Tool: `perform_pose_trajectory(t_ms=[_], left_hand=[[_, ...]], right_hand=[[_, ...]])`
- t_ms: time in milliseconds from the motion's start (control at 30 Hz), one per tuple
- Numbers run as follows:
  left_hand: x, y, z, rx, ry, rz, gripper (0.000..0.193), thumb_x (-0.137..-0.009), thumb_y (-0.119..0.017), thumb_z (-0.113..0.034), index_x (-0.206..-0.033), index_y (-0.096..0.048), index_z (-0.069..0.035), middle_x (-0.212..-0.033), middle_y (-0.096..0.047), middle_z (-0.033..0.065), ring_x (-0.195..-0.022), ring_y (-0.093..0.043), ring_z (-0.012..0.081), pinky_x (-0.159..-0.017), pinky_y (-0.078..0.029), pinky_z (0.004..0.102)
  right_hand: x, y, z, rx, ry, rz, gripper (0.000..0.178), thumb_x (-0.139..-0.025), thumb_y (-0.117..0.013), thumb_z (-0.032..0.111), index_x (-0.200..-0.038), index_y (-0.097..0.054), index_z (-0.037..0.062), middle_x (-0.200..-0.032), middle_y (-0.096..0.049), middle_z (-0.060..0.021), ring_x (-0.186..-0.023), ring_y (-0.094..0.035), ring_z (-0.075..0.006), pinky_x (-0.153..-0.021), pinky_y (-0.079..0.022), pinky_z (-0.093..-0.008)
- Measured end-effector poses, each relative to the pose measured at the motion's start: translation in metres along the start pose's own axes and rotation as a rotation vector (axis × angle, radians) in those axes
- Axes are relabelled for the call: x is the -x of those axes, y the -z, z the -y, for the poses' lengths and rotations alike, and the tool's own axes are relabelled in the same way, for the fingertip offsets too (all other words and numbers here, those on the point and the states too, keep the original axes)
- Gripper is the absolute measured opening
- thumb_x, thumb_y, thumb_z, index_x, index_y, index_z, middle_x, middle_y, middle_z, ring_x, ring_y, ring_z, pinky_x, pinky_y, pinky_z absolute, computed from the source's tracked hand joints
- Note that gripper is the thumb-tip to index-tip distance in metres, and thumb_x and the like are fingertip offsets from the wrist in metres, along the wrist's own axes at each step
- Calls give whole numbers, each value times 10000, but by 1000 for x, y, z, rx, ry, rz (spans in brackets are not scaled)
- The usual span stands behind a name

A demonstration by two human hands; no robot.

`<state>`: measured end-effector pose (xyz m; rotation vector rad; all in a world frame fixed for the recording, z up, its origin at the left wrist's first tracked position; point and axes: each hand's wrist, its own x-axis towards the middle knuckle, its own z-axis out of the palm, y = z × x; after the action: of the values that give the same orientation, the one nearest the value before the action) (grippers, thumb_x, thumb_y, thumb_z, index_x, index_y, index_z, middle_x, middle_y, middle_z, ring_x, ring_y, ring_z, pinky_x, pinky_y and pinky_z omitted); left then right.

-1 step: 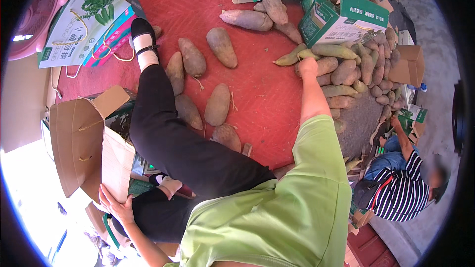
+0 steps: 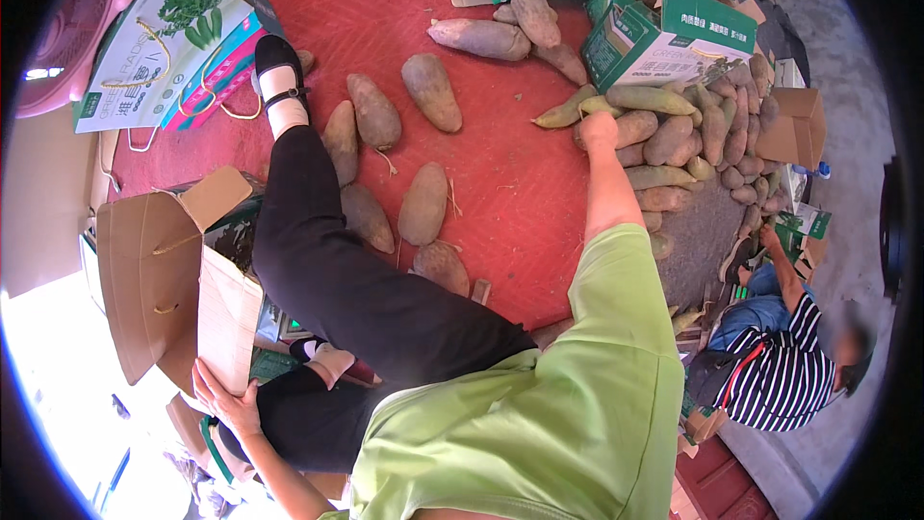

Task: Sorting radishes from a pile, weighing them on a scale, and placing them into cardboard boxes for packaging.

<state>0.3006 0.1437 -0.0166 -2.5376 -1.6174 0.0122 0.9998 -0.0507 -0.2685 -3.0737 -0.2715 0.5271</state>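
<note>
My right hand (image 2: 599,131) is closed at the left edge of a heap of vegetables, with its fingers around a slim green radish (image 2: 595,105) whose end shows just beyond the knuckles. A second green radish (image 2: 565,109) lies to its left, and a thicker green radish (image 2: 651,99) to its right. At the lower left, my left hand (image 2: 231,403) grips the lower edge of a flap (image 2: 228,318) on an opened cardboard box (image 2: 135,279), thumb on one side. What lies inside this box is mostly hidden.
Large brown sweet-potato-like tubers (image 2: 422,204) lie scattered on the red mat (image 2: 520,183) by my outstretched leg. A green-and-white carton (image 2: 674,39) stands behind the heap. Printed gift boxes (image 2: 154,39) and a pink basket (image 2: 82,29) sit far left. Another person (image 2: 780,366) crouches at right.
</note>
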Motion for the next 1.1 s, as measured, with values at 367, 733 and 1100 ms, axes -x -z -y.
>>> perform_pose_trajectory(t_ms=[367,733,1100], left_hand=[[-3,-5,4,5,-44,-45,1045,-629,-533,-771,-1393,-333,-86,-1320,-403,183,-1198,-366,375,-1014,-264,506],[-3,19,-10,105,103,46,1054,-465,-834,-285,-1382,-349,-97,-1333,-400,153,-1218,-360,373,-1020,-270,477],[-2,30,2,133,35,-12,980,-502,-779,-481,-1336,-417,-114,-1276,-458,100,-1162,-429,314,-995,-286,460]], right_hand=[[43,7,-35,181,376,148,217,-823,-472,119,-859,-674,49,-861,-666,-156,-843,-637,-319,-756,-497,-392],[173,-18,-10,-582,677,162,63,-792,-584,66,-824,-635,47,-1137,-601,-129,-1027,-566,-262,-912,-425,-320],[191,129,89,-1340,458,369,117,-932,-439,154,-970,-537,104,-1208,-579,-57,-1103,-515,-167,-916,-394,-351]])
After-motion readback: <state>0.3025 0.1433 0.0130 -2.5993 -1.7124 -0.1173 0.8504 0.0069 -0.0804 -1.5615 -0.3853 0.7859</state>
